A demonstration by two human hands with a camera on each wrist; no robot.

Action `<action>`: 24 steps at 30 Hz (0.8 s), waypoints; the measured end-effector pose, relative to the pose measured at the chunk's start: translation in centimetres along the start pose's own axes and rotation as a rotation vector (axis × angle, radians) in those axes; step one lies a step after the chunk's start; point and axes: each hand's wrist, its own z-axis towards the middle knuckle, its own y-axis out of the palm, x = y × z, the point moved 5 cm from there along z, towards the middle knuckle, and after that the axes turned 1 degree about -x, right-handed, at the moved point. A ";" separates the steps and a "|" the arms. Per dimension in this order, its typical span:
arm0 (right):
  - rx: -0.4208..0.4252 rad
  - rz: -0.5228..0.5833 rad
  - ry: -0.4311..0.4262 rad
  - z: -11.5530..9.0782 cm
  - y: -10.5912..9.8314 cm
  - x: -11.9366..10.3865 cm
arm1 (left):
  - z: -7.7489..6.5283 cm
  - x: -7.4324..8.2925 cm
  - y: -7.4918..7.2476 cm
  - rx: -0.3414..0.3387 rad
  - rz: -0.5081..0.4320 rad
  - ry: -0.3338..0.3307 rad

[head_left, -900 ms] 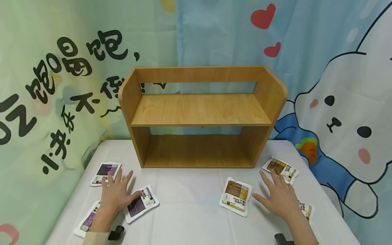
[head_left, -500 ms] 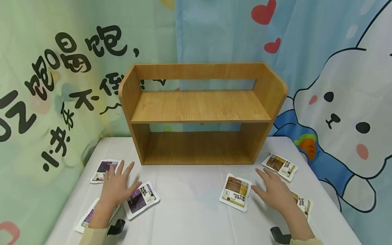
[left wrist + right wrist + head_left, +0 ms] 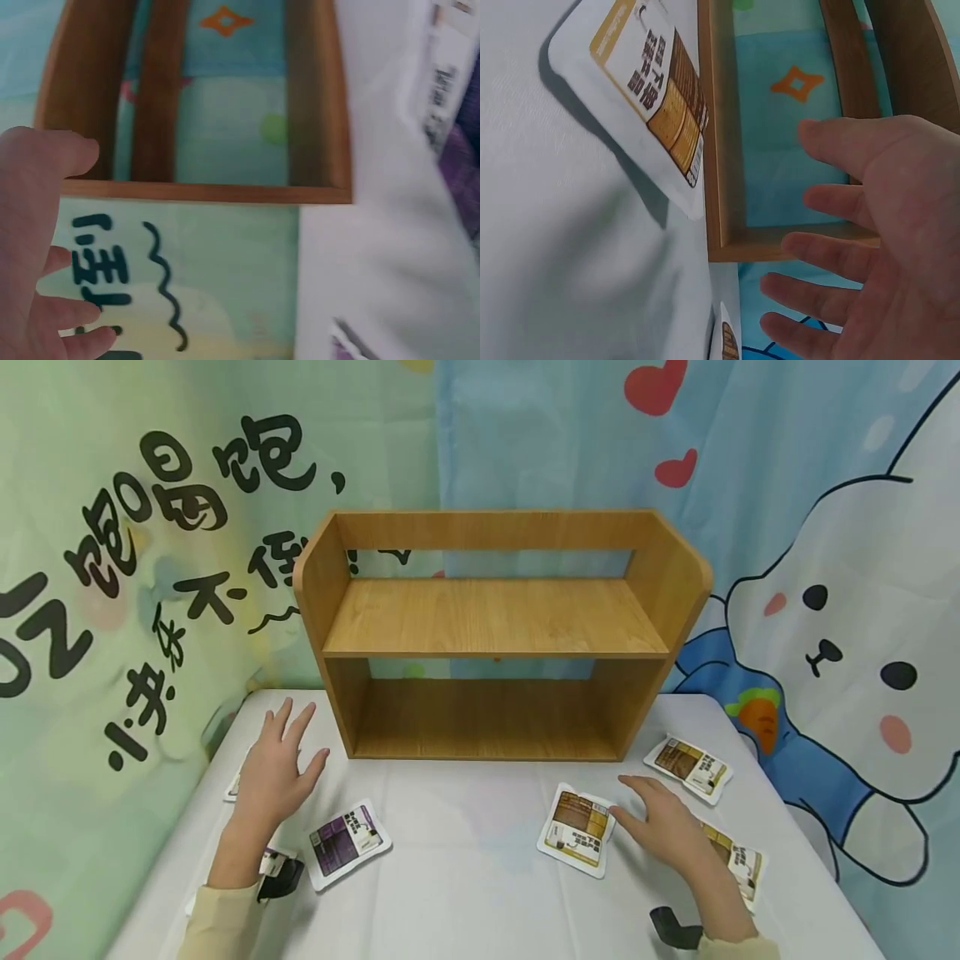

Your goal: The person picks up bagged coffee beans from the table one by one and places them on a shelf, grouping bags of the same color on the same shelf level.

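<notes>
My left hand (image 3: 273,777) hovers over the left side of the white table, fingers spread and holding nothing. Behind it, a purple-and-white pouch (image 3: 232,789) at the back left is mostly hidden; another lower left is largely covered by the wrist. To its right lies a purple-and-white pouch (image 3: 349,845). My right hand (image 3: 663,827), fingers apart and empty, is over the right side, its thumb close to a brown-and-white pouch (image 3: 577,829). Beyond its fingers lies a second brown pouch (image 3: 688,768), and a third brown pouch (image 3: 738,864) sits partly under the forearm.
A two-level wooden shelf (image 3: 495,618) stands at the back middle of the table (image 3: 465,860), with bare boards. Printed curtains (image 3: 525,443) hang close behind and at both sides. Black wrist-camera mounts (image 3: 281,878) stick out beside the wrists.
My left hand has risen and moved forward and slightly left, now covering most of the back-left pouch. The right hand drew back slightly, then stayed nearly still. The pouches lie where they were.
</notes>
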 end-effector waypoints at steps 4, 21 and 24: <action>-0.012 0.031 0.009 0.1 0.6 -0.5 | 1.1 0.1 -1.3 0.056 -0.068 -0.019; -0.030 0.068 0.047 0.5 2.5 -1.1 | 7.0 -0.4 -5.3 0.078 -0.345 -0.096; -0.029 0.062 0.057 0.3 3.0 -1.1 | 8.1 -0.3 -5.7 0.083 -0.420 -0.096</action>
